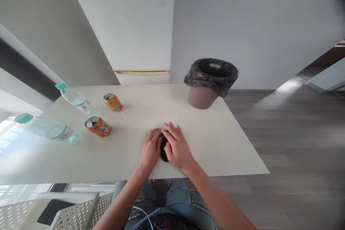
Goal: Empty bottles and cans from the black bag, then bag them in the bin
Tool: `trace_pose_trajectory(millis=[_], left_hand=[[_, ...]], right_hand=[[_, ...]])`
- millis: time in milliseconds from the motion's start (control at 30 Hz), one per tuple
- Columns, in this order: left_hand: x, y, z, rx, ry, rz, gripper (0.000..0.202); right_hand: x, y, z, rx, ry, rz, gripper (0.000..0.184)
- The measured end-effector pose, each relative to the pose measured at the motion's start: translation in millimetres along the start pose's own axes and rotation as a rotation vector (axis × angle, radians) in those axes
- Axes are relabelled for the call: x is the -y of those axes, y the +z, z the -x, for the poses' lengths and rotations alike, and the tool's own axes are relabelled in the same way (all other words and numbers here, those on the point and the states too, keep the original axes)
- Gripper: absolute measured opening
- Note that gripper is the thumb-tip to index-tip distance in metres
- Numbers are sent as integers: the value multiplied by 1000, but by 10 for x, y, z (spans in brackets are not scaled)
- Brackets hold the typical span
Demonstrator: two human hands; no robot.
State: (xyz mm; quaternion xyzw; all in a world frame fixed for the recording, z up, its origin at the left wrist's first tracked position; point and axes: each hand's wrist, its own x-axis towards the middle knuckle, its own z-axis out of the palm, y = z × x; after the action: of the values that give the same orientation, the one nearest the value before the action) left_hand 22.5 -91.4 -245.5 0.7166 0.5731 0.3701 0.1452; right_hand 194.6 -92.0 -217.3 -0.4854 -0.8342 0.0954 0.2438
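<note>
As both half-curled hands touch a black object, its sides mostly hidden, any grip unclear.

Your left hand and right hand lie against a small rounded black object, perhaps a mouse, on the white table. Leftward are two orange metal cans and two clear plastic bottles; ahead-right, a brown black-lined bin.

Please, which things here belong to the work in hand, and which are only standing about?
In hand, it seems:
black object, partly hidden, between left hand and right hand

Standing about on the table:
near orange can
far orange can
near bottle
far bottle
bin with black liner
</note>
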Motion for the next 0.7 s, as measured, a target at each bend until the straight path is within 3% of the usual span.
trace_pose_trajectory(millis=[100,167,700], left_hand=[[18,-48,-3,-165,-72,69,32],[17,-68,-1,-210,-78,67,28],[-75,-45,3,-206,49,38,24]], right_hand=[[33,121,-62,84,-6,0,57],[32,213,-65,126,-9,13,62],[53,294,-29,191,-4,83,61]])
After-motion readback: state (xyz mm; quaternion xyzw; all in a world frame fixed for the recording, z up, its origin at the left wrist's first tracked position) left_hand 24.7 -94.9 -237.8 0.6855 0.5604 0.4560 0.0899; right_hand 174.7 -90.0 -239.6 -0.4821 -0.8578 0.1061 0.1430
